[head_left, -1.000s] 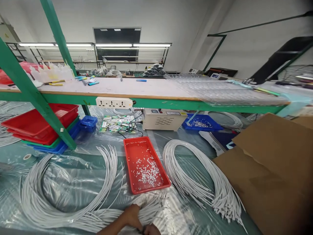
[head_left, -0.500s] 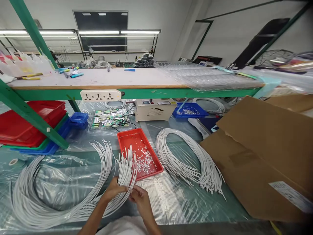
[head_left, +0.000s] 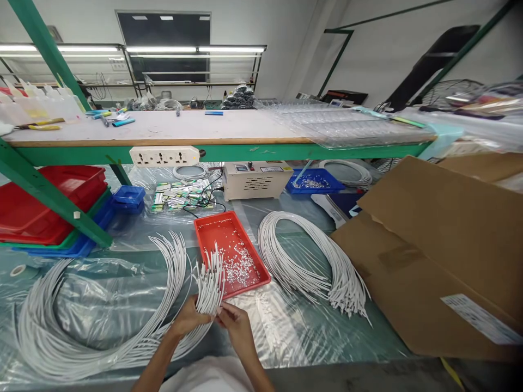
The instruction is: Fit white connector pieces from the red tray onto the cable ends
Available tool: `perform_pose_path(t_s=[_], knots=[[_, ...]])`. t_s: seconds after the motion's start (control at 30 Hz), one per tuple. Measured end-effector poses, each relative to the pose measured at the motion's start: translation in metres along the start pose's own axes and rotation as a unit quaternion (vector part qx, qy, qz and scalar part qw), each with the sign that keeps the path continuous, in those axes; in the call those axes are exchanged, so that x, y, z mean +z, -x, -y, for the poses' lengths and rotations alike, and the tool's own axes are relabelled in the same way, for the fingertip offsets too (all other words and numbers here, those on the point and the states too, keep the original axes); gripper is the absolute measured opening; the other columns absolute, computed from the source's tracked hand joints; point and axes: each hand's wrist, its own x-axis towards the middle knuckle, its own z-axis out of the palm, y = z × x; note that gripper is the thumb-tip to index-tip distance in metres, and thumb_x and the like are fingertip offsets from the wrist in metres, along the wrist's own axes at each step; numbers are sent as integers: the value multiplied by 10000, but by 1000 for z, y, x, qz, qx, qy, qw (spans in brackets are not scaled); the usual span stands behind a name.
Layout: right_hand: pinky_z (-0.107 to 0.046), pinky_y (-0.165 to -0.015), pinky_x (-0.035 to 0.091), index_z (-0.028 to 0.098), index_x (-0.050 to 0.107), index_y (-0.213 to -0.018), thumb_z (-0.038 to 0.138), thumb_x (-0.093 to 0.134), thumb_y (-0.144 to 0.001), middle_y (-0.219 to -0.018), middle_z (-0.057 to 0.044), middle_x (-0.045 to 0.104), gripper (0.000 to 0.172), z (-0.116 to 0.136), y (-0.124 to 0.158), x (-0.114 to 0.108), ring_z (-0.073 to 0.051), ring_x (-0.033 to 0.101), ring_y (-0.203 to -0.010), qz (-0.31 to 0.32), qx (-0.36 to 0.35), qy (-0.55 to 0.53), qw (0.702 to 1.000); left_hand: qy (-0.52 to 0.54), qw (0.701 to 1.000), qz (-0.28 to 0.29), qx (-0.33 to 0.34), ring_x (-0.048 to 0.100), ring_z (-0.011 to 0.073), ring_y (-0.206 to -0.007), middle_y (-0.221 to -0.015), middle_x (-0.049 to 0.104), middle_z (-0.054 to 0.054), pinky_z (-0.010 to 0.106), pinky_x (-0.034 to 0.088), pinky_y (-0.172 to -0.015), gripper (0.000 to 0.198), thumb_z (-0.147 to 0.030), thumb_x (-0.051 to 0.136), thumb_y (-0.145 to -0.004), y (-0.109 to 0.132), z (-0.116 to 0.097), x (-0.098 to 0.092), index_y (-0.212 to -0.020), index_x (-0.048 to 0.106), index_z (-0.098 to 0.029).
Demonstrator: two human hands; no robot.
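Observation:
My left hand [head_left: 188, 317] is wrapped round one end of a bundle of white cables [head_left: 210, 283], whose loose tips fan upward. That bundle runs back into a big coil of white cables [head_left: 53, 356] on the left of the bench. At the bundle's right edge, my right hand [head_left: 236, 322] is closed in a pinch, fingertips against a white cable; its exact grip is partly hidden. Just behind the cable tips lies a red tray [head_left: 212, 231] with many small white bits in it. To the right rests a second coil of white cables [head_left: 272, 245].
A cardboard box [head_left: 404, 294] stands at the right. Stacked red, green and blue trays [head_left: 61, 201] sit at the left behind a green post. Further back are a beige machine [head_left: 255, 182], a blue tray [head_left: 314, 182] and a shelf carrying a power strip [head_left: 163, 156].
My right hand's fingertips have risen slightly along the bundle's right edge. The left hand keeps its hold. The whole view has shifted a little.

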Motion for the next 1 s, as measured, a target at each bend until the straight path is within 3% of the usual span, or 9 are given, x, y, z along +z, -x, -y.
perform_pose_path(t_s=[0.2, 0.47, 0.7, 0.87, 1.0], knots=[[-221, -482, 414, 142, 593, -690, 445, 714, -569, -531, 0, 576, 348, 3, 1, 1, -130, 547, -503, -54, 53, -37, 996, -12, 997, -73, -13, 555, 185, -667, -698, 651, 37, 273, 437, -644, 288, -139, 678, -471, 5, -9, 6, -756, 657, -103], [-186, -449, 323, 139, 530, -607, 383, 686, -629, -469, 57, 442, 291, -3, -3, 5, -68, 417, -440, -17, -8, -23, 1000, 14, 999, -43, 0, 568, 190, -677, -725, 654, 48, 282, 450, -650, 331, -202, 723, -480, 3, 0, 3, -792, 662, -108], [-211, -453, 357, 152, 503, -593, 440, 658, -642, -505, 32, 482, 331, -10, 0, 2, -96, 443, -465, -49, 1, 3, 999, 28, 998, -60, -12, 561, 186, -665, -700, 649, 45, 271, 437, -641, 339, -207, 748, -449, 4, 1, 2, -759, 662, -102], [-220, -456, 367, 146, 563, -718, 452, 668, -637, -556, 21, 512, 334, -9, -2, 5, -105, 457, -479, -48, -11, -10, 999, 22, 999, -37, -9, 578, 209, -697, -717, 651, 54, 301, 448, -670, 391, -275, 778, -454, 3, 4, 1, -781, 650, -102], [-224, -463, 361, 130, 595, -667, 422, 650, -643, -524, 11, 512, 299, -7, -3, 2, -105, 437, -474, -55, -18, 31, 998, 25, 999, -29, -5, 584, 222, -732, -756, 665, 66, 311, 448, -700, 435, -301, 783, -449, 2, 5, 2, -812, 656, -99]])
